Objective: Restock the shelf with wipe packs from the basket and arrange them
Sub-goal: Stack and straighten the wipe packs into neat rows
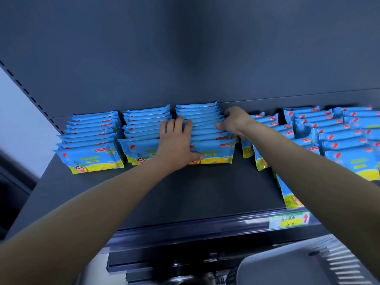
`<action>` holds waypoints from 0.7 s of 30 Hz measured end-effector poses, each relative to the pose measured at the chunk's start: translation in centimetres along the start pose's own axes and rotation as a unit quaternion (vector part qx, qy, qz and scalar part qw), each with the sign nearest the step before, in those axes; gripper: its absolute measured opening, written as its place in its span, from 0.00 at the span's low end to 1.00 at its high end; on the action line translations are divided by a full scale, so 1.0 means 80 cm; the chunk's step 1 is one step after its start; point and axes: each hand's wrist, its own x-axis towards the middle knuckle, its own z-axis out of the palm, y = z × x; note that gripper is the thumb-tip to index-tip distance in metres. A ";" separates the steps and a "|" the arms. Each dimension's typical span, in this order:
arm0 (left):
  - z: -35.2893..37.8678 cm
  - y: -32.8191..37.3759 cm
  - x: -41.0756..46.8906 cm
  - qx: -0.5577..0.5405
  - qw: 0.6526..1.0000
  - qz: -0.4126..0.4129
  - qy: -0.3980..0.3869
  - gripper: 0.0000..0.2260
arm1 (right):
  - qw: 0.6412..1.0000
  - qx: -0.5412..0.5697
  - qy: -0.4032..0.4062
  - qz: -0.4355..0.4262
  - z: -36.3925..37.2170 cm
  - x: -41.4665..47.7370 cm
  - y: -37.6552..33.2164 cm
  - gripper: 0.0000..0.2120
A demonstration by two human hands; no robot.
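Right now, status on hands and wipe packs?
Left hand flat atop third row of wipe packs, thumb on front pack. Right hand grips the row's right side. Tilted packs crowd right forearm.

Only two bare forearms and hands of the person show, uncovered along all of their visible length. The left forearm (pixel 92 204) is smooth and slim, narrowing to the wrist before the left grip (pixel 176 140), a bare hand with four fingers and a thumb in view. The right forearm (pixel 308 171) looks much the same and ends in the right grip (pixel 234 122), a bare hand whose knuckles and thumb show.
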 end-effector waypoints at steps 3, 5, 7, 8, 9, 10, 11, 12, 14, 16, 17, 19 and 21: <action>0.001 -0.007 -0.004 0.000 1.000 0.003 -0.001 0.46 | 1.000 -0.025 0.006 -0.009 -0.003 0.000 -0.001 0.22; 0.001 -0.006 -0.004 0.004 1.000 0.008 0.000 0.46 | 0.998 -0.054 0.021 -0.020 -0.004 -0.001 -0.002 0.22; 0.001 -0.004 -0.005 0.005 1.000 0.009 0.004 0.46 | 0.997 -0.066 0.040 -0.026 -0.005 -0.002 -0.002 0.22; 0.001 -0.004 -0.005 0.006 1.000 0.006 0.006 0.47 | 0.997 -0.060 0.045 -0.024 -0.007 -0.003 -0.001 0.22; 0.001 -0.004 -0.005 0.010 1.000 0.002 0.006 0.47 | 0.998 -0.048 0.043 -0.019 -0.009 -0.004 0.002 0.21; 0.001 -0.004 -0.005 0.015 1.000 -0.002 0.005 0.48 | 0.999 -0.022 0.029 -0.008 -0.012 -0.005 0.004 0.21; 0.002 -0.004 -0.005 0.020 1.000 -0.005 0.002 0.48 | 1.000 0.012 0.004 0.009 -0.014 -0.007 0.007 0.20; 0.002 -0.003 -0.005 0.024 1.000 -0.006 -0.004 0.48 | 0.998 0.044 -0.027 0.026 -0.015 -0.010 0.008 0.20; 0.002 -0.001 -0.002 0.019 1.000 -0.006 -0.023 0.49 | 0.997 0.029 -0.059 0.037 -0.015 -0.013 0.007 0.24; 0.001 0.001 0.001 0.010 0.999 -0.008 -0.037 0.50 | 0.998 -0.030 -0.038 0.029 -0.014 -0.013 0.003 0.27; 0.000 0.001 0.001 0.009 0.999 -0.008 -0.042 0.51 | 0.998 -0.054 -0.025 0.023 -0.014 -0.013 0.000 0.27; -0.001 0.000 0.000 0.012 0.999 -0.004 -0.047 0.51 | 0.996 -0.088 -0.004 0.013 -0.016 -0.013 -0.004 0.24; -0.001 -0.002 -0.001 0.011 0.999 0.000 -0.051 0.51 | 0.997 -0.075 0.017 0.014 -0.020 -0.011 -0.003 0.20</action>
